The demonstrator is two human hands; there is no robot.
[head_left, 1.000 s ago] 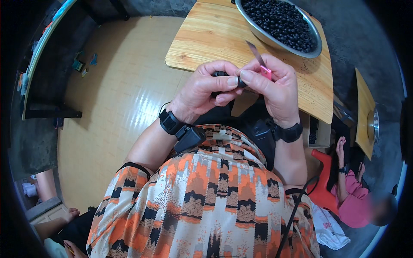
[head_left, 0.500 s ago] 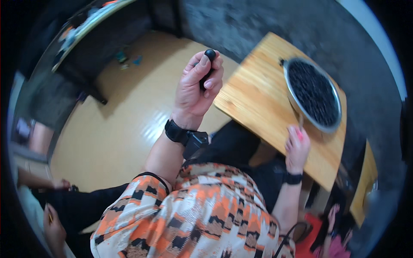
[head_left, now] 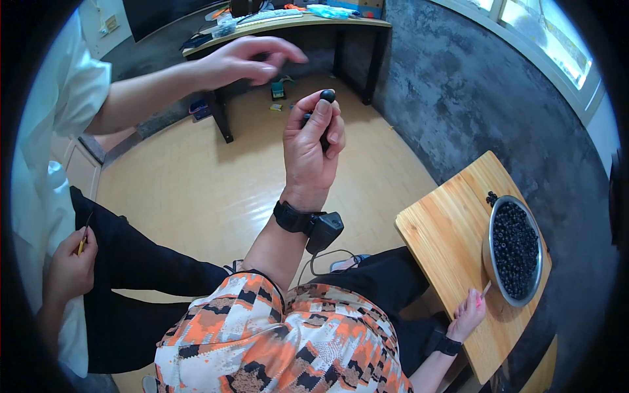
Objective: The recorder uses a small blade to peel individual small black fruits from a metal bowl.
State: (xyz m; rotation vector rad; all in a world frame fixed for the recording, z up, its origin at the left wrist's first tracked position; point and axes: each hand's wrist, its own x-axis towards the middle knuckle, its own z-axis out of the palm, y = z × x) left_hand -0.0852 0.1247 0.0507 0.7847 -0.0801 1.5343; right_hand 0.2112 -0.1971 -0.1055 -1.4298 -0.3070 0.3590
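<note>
Desk point(head_left: 288, 23) behind; co-worker's hand point(head_left: 255, 60) now raised.

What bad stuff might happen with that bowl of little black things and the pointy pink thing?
The other person's hand is stretched out near the raised left hand, so a bump might knock loose the black piece at its fingertips. The right hand holds a pink-handled blade, which could cut someone. And the very full bowl might spill if it's nudged.
</note>
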